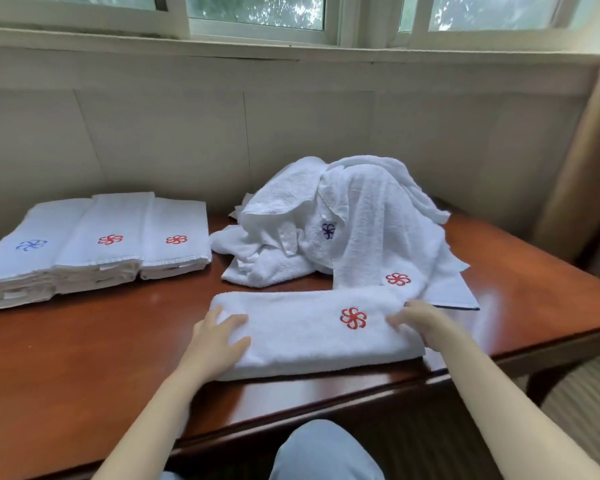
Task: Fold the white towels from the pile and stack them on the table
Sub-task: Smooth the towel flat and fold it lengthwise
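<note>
A white towel (pixel 305 336) with a red flower emblem lies folded into a long band near the table's front edge. My left hand (pixel 219 337) grips its left end, fingers on top. Over at the right end, my right hand (pixel 425 322) holds the towel the same way. Behind it rises the loose pile of white towels (pixel 347 223), one showing a dark emblem and another a red one. At the back left stand three stacks of folded towels (pixel 94 240), side by side, topped with a blue emblem and two red ones.
The reddish-brown wooden table (pixel 84 344) runs to a white panelled wall under a window. Its front edge is close to my knee (pixel 321 452) in light jeans. A brown curtain (pixel 582 174) hangs at the right, and carpet shows beyond the table's right corner.
</note>
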